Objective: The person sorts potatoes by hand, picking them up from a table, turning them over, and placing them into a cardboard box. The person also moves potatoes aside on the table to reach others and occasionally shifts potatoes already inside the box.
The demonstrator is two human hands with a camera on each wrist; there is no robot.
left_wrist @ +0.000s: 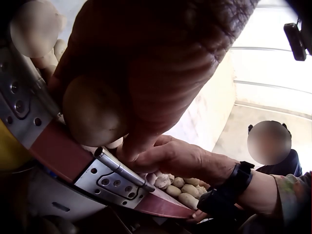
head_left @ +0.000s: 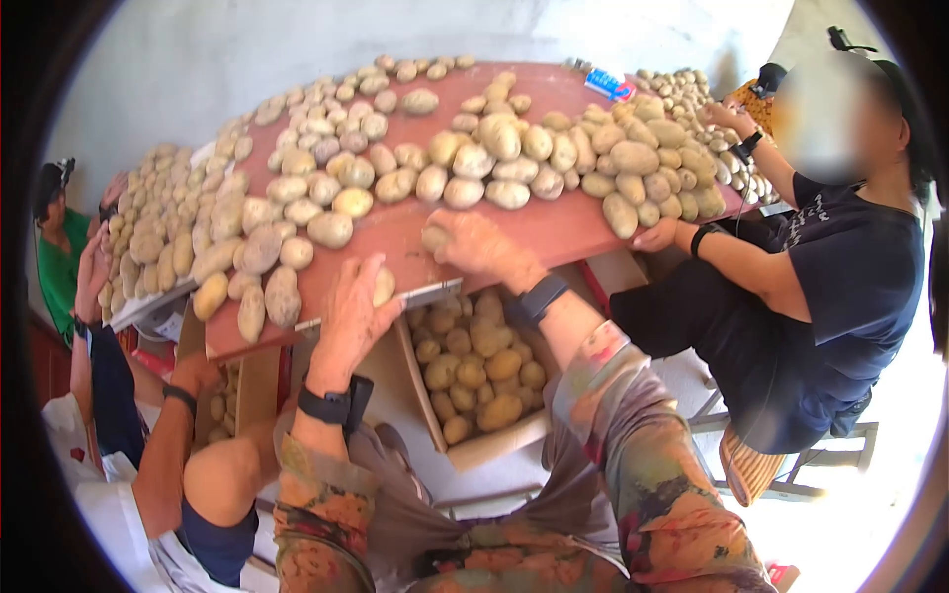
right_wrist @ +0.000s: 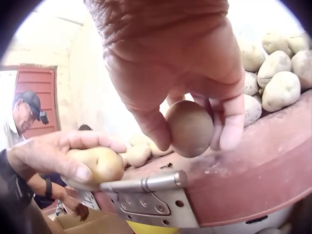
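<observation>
My left hand [head_left: 348,308] is at the front edge of the red table [head_left: 390,235], gripping a potato [head_left: 384,287] between thumb and fingers. In the right wrist view this potato [right_wrist: 105,165] looks pale yellow and sits right beside a metal hinge [right_wrist: 146,200]. My right hand [head_left: 482,247] pinches a smaller, rounder potato [right_wrist: 190,129] close over the tabletop, fingertips pointing down around it. Heaped potatoes [head_left: 484,163] lie just beyond both hands. Under the table edge, between my knees, stands a cardboard box [head_left: 499,450] with many potatoes [head_left: 474,366] inside.
At the right a person in a dark shirt [head_left: 850,267] sits with hands at the pile. On the left, other people's arms [head_left: 163,465] reach near another cardboard box [head_left: 259,390]. A blue-and-white packet [head_left: 608,84] lies at the table's back.
</observation>
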